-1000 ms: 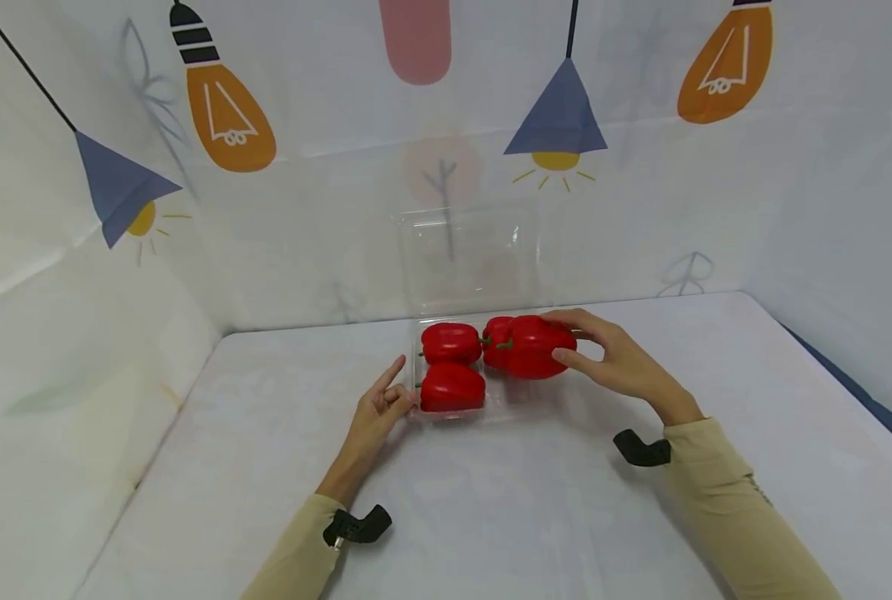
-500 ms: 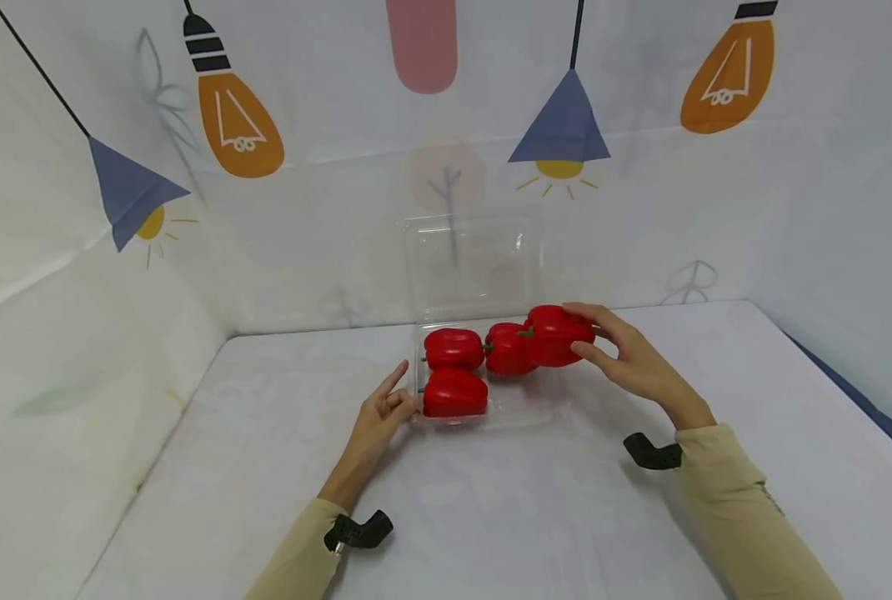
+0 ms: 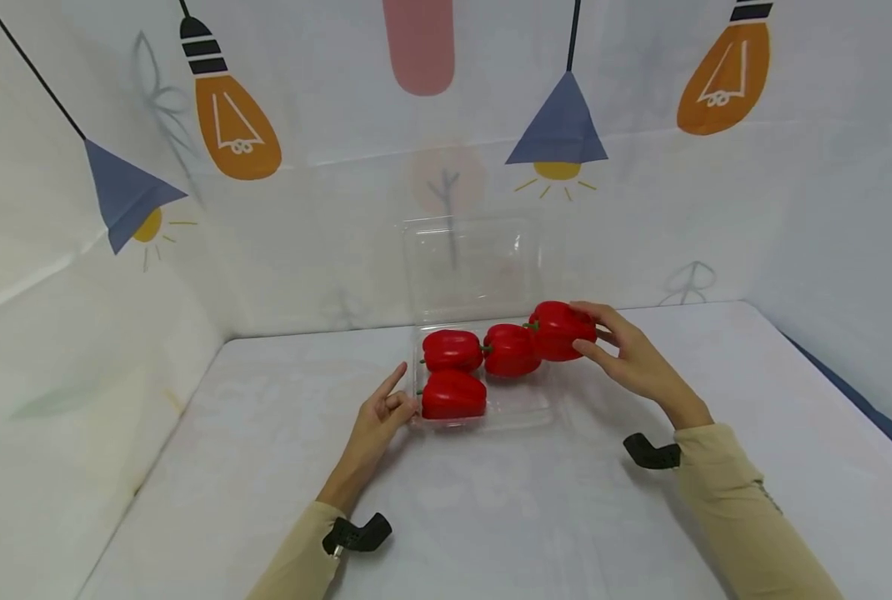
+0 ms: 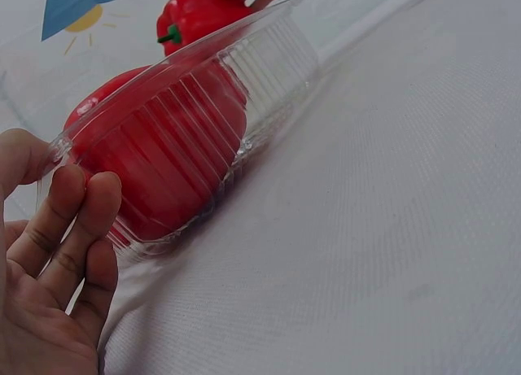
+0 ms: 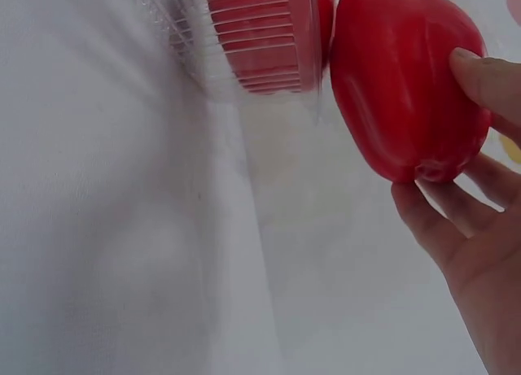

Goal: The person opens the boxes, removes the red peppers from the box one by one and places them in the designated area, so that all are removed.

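A clear plastic clamshell container [image 3: 517,412] sits on the table, holding three red bell peppers: a back-left pepper [image 3: 451,350], a front-left pepper [image 3: 453,395] and a back-right pepper [image 3: 511,350]. My left hand [image 3: 382,412] pinches the container's near-left corner between thumb and fingertips, index finger extended. In the left wrist view that hand [image 4: 61,253] is at the ribbed wall. My right hand [image 3: 626,350] grips another red bell pepper [image 3: 563,332] by its right end, green stem pointing left. In the right wrist view this held pepper [image 5: 407,82] is raised beside the container wall.
The container's lid [image 3: 472,262] stands raised against the patterned backdrop [image 3: 326,233] behind the table. A white cloth [image 3: 491,508] covers the table. Black wrist mounts [image 3: 358,533] stick out from both sleeves.
My right hand has carried its pepper to the right and slightly back, uncovering more of the back-right pepper. It has moved little in the last half second. My left hand stays at the corner.
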`<state>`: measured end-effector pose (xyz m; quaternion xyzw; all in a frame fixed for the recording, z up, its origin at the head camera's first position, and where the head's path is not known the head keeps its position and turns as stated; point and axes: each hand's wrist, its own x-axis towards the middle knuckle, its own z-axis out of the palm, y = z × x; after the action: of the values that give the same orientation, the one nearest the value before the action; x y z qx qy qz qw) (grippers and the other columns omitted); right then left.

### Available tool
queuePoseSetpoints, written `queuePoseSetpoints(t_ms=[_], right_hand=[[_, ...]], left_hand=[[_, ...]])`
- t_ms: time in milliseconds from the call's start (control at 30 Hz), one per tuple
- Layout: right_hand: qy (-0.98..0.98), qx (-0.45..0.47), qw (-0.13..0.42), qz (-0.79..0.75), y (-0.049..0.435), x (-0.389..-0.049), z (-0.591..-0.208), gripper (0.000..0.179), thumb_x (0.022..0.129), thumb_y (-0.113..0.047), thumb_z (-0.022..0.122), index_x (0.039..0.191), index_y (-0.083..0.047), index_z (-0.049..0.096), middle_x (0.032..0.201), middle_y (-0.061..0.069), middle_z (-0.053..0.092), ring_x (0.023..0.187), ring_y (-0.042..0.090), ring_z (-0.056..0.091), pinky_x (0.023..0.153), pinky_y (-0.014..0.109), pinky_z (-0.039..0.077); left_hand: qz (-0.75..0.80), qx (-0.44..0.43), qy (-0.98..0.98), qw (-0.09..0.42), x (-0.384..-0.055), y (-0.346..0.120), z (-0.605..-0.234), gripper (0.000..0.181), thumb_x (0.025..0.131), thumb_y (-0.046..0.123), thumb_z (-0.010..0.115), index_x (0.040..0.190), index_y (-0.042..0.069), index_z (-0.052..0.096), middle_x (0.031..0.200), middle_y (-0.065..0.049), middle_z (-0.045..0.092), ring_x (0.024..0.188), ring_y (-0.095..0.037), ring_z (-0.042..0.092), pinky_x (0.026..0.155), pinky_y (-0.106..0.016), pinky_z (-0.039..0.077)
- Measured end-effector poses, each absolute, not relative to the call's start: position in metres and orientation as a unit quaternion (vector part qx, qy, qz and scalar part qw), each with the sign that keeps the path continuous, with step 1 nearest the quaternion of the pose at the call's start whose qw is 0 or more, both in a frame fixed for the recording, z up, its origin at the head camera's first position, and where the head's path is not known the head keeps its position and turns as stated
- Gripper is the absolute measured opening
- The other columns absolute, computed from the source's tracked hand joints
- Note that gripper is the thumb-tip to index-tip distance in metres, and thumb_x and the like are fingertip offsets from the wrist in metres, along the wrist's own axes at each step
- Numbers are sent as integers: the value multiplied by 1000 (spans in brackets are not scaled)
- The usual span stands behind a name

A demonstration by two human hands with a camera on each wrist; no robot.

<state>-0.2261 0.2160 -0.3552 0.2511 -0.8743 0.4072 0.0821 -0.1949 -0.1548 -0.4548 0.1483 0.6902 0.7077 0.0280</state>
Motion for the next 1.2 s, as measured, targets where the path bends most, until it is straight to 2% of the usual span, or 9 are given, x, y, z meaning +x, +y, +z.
queuePoseSetpoints(t_ms=[233,567,800,933,1200], right_hand=[[-877,210,78,425,227,-244,-378,62,88,-17,66,143,-18,35,141,8,42,125,29,44,94,53,45],[-887,173,80,421,232,-250,-388,63,91,-26,63,143,-12,30,140,12,39,124,35,45,90,53,48],[-890,145,79,426,232,-251,-396,61,93,-30,58,143,-9,28,139,18,39,122,39,43,89,57,48],[-891,126,60,432,232,-248,-402,60,95,-32,55,142,-8,28,137,20,41,120,41,46,91,56,47],[-894,63,29,443,230,-256,-403,65,96,-45,46,145,-11,22,140,22,38,123,44,46,94,55,46]], left_hand=[[705,153,692,26,-195,-156,-457,66,93,8,56,150,5,22,82,5,61,76,-4,58,79,-16,49],[715,163,679,25,-194,-155,-455,67,93,5,56,149,1,20,81,7,60,75,-3,58,77,-15,49],[708,151,689,31,-191,-157,-457,67,94,10,57,150,6,21,82,6,61,76,-4,58,79,-17,49],[701,141,698,43,-185,-159,-462,67,94,11,57,150,8,21,84,6,62,77,-4,58,80,-17,49],[694,166,701,19,-195,-159,-457,66,94,10,56,150,6,21,83,7,61,76,-4,57,77,-16,49]])
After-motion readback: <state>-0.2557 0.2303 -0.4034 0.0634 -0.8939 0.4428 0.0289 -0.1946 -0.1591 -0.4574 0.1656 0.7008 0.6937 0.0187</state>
